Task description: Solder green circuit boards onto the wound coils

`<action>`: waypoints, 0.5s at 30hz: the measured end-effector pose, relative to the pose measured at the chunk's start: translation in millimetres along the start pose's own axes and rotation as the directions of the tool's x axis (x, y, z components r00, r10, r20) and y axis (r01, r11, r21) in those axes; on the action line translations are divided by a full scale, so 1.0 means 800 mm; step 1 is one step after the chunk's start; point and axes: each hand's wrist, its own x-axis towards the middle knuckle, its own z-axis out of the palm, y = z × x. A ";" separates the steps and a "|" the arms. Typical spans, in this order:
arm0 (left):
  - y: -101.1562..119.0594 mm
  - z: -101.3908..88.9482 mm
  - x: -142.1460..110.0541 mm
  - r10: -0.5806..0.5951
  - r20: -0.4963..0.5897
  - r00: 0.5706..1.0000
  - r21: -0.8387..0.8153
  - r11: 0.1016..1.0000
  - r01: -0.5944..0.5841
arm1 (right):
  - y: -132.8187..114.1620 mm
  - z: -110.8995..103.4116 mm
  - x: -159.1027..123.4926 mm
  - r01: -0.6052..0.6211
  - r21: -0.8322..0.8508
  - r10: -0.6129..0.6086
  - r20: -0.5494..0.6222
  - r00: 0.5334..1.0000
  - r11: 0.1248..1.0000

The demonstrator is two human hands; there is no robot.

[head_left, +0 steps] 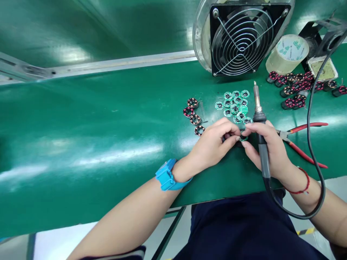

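My left hand [217, 141], with a blue strap at its wrist, pinches a small round green circuit board [243, 137] at its edge. Something dark shows under its curled fingers, mostly hidden. My right hand [267, 144] holds a soldering iron [262, 155] between thumb and fingers, its tip pointing up and away from me. The right thumb and index fingertips are also at the board. Just beyond the hands lies a cluster of similar round boards [234, 104]. Several copper-wound motor stators [195, 119] stand in a short row left of them.
Red-handled pliers [300, 144] lie open beside my right hand. A caged fan [241, 43] stands at the back, near a tape roll [288, 54] and more stators [296, 86]. The iron's black cable [310, 119] loops over my right forearm. The green bench [81, 144] extends left.
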 end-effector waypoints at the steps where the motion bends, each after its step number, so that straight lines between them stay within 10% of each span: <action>1: 0.000 0.000 0.000 0.012 -0.006 1.000 -0.001 1.000 -0.012 | -0.001 0.001 0.001 0.013 -0.013 -0.013 0.001 1.000 1.000; 15: -0.003 0.002 0.003 0.040 -0.020 0.999 -0.053 0.998 -0.041 | -0.004 -0.001 0.004 0.022 -0.160 -0.022 0.004 1.000 0.987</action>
